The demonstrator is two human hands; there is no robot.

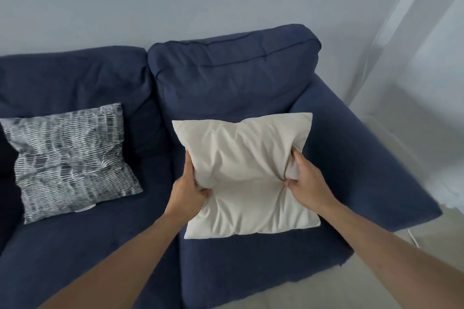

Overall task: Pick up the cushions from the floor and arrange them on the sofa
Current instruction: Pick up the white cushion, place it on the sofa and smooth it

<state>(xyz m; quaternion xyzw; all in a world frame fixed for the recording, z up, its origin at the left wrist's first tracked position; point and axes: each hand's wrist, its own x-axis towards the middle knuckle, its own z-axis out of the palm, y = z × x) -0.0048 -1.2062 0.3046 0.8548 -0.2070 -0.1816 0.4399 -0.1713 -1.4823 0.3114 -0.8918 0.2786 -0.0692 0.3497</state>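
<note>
A plain cream cushion (246, 173) is over the right seat of the navy blue sofa (226, 83), next to the right armrest. My left hand (188, 188) grips its left edge and my right hand (305, 180) pinches its right edge, so the fabric bunches between them. A black-and-white patterned cushion (70, 158) leans against the left back cushion, apart from both hands.
The sofa's right armrest (364, 158) slopes down beside the cream cushion. Pale floor (364, 281) shows at the lower right, with a thin white cord near the sofa's corner. A sheer white curtain (414, 45) hangs at the right against the grey wall.
</note>
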